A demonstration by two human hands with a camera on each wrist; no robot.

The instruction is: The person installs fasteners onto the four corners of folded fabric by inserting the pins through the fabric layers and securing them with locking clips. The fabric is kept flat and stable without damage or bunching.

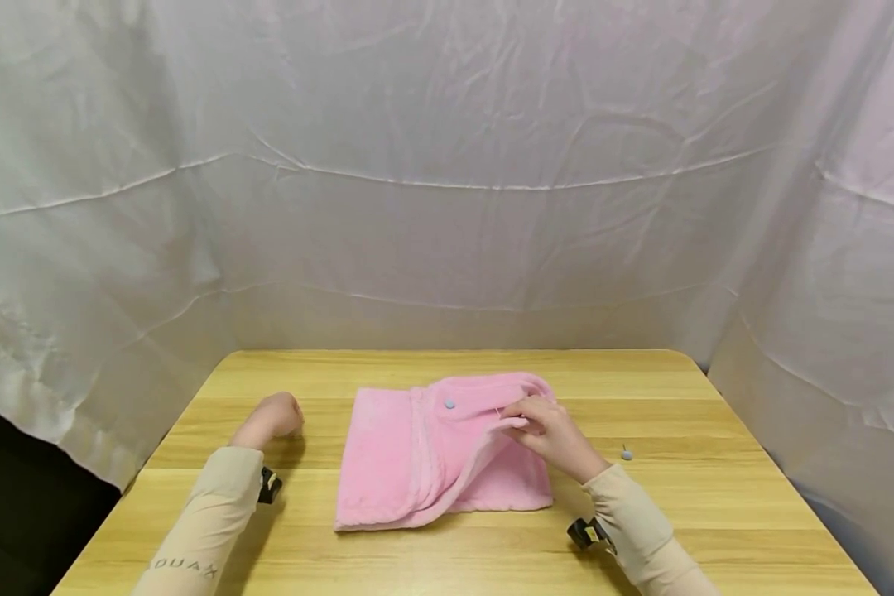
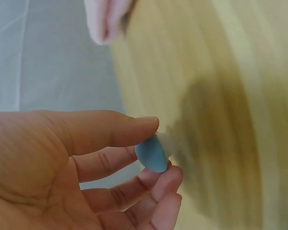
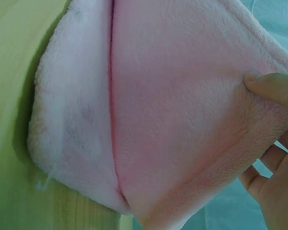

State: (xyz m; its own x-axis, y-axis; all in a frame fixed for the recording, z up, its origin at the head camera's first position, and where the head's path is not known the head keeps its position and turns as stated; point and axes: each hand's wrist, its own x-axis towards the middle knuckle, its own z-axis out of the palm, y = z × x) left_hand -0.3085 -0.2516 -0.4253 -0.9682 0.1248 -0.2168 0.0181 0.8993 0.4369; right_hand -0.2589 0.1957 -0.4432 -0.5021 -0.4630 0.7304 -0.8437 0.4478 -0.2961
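A folded, fluffy pink towel [image 1: 387, 455] lies on the table. My right hand [image 1: 544, 426] pinches one edge between thumb and fingers and holds that flap raised, with a fold of the cloth [image 3: 81, 115] below it. My left hand [image 1: 274, 418] is to the left of the towel, above the wood. Close up in the left wrist view, its thumb and fingers pinch a light blue button-like cap [image 2: 152, 154] with a whitish part behind it. A similar blue cap [image 1: 449, 404] sits on top of the towel.
Another blue cap [image 1: 626, 454], with a thin spike pointing up, lies on the table right of the towel. The wooden table [image 1: 656, 381] has pale hanging fabric [image 1: 477, 248] behind it and at both sides.
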